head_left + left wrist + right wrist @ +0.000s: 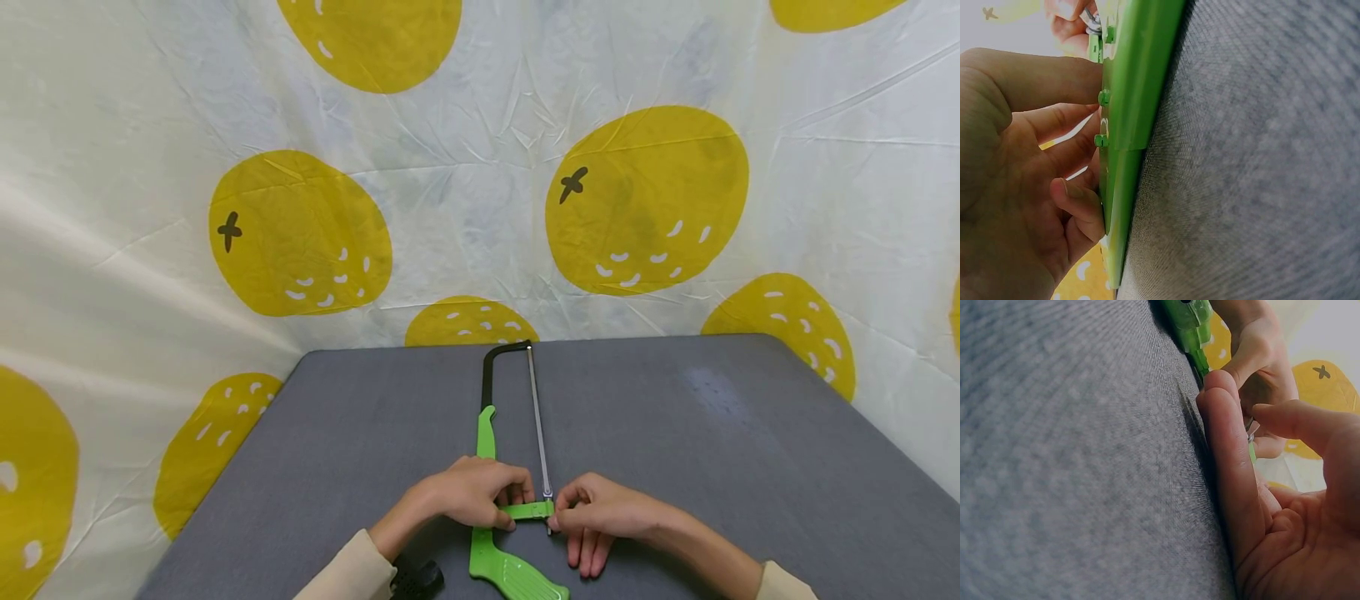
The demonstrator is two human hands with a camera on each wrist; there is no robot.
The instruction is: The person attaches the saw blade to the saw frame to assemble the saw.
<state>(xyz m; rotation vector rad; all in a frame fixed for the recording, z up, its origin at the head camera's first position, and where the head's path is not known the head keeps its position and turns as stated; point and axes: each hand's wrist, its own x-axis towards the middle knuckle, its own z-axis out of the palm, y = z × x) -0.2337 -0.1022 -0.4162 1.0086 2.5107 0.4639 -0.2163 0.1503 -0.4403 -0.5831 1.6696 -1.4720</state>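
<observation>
A hacksaw [486, 433] with a green handle [517, 575], a black front bow and a narrow blade [538, 425] lies flat, its far end pointing away from me. My left hand [480, 492] holds the green frame just ahead of the handle, with fingers over the short green crosspiece [528, 511]. At the near end of the blade, my right hand [603, 508] pinches the small metal wing nut [1093, 24] between thumb and index finger. Its other fingers extend low over the table. In the right wrist view, those fingers partly hide the nut.
The grey cloth-covered table [637, 417] extends on both sides of the saw. Behind and left hangs a pale sheet [465, 217] printed with yellow fruit, meeting the table's far edge. A black object [416, 579] is beside the left wrist.
</observation>
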